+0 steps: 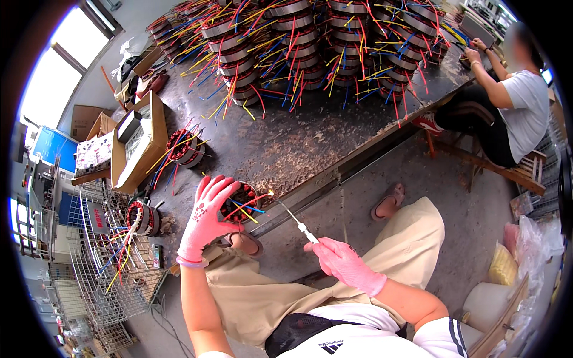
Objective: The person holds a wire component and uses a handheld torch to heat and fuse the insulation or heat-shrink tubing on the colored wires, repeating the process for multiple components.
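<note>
A pink glove covers my left hand (210,218), its fingers and thumb gripping a motor stator (240,201) at the table's near edge. Red windings ring that stator, and red, blue and yellow leads stick out toward me. In my right hand (347,262), also gloved in pink, is a thin metal tool with a white handle (308,233). The shaft slants up and left, and its tip is close to the stator's right side, beside a small bright orange-yellow spot I cannot make out. Just beyond my left hand stands another wired stator (187,149).
Tall stacks of wired stators (292,42) fill the back of the dark worktable (268,140). A cardboard box (143,143) sits at the left, near another stator (143,218) and a wire rack (110,262). A co-worker (519,113) sits at the right. Plastic bags (531,241) lie lower right.
</note>
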{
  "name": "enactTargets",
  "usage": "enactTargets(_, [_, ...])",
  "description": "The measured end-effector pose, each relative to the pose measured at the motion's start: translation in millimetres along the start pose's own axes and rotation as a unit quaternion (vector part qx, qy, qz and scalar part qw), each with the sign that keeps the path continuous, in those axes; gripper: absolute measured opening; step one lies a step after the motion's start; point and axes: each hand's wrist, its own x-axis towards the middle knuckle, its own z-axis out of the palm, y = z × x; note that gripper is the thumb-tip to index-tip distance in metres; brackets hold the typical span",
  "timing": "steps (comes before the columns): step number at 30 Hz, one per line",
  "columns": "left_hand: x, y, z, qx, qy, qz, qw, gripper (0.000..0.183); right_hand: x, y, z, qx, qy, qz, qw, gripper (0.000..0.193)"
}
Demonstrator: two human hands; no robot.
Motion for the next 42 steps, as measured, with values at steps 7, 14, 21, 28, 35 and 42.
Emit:
enactTargets(7, [0,-2,-1,-0.002,-0.006,0.000,1.000,0.093,-3,-5,2,-0.018,-0.003,-0.005,1.000,0.028])
enactTargets(14, [2,-1,-4,-0.008,-0.013,0.002,1.000,0.093,-5,-12,4,-0.014,0.002,0.022,1.000,0.028])
enactTargets(21, [3,0,-4,-0.006,-0.016,-0.002,1.000,0.093,-2,-5,1,-0.003,-0.009,0.011,1.000,0.032])
enactTargets(28, [4,-1,-4,0.006,-0.023,0.000,1.000,0.094,-2,-4,-3,-0.028,-0.010,0.004,1.000,0.031])
enactTargets(35, [5,0,-4,0.010,-0.027,-0.002,1.000,0.093,-1,0,-3,-0.011,-0.009,0.011,1.000,0.031])
enactTargets(42, [6,2,-3,0.011,-0.026,-0.001,1.000,0.092,-2,0,-4,-0.024,-0.005,0.001,1.000,0.030])
